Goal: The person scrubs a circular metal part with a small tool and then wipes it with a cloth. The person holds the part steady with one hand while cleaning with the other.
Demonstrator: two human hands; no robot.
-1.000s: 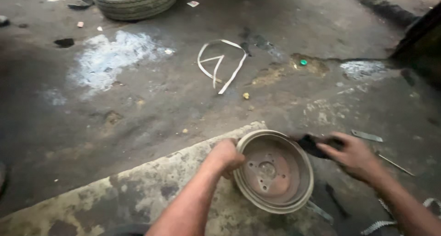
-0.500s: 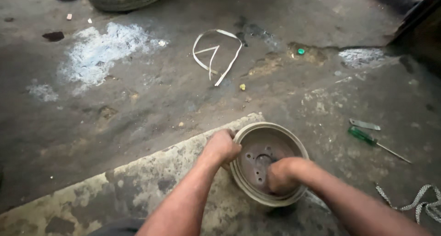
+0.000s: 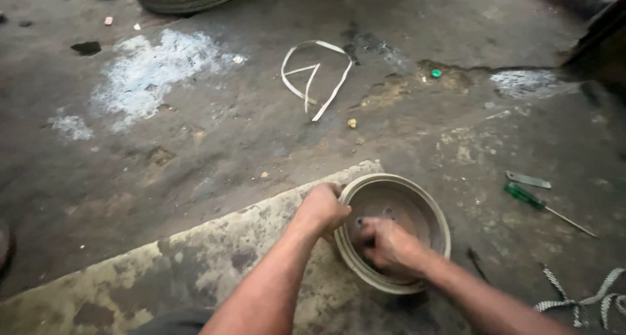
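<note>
no packages, labels, signs or screens anywhere on the floor

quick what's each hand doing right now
Left hand: closed on the rim of the brake drum.
Right hand: down inside the drum, fingers curled; whether it holds anything cannot be told.

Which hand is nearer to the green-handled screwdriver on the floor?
Right. The right hand is inside the brake drum, left of the screwdriver; the left hand grips the drum's far-side rim.

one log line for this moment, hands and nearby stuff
left hand: grips drum rim | right hand: inside drum | drum: on stained sheet | screwdriver: floor, right of drum
</note>
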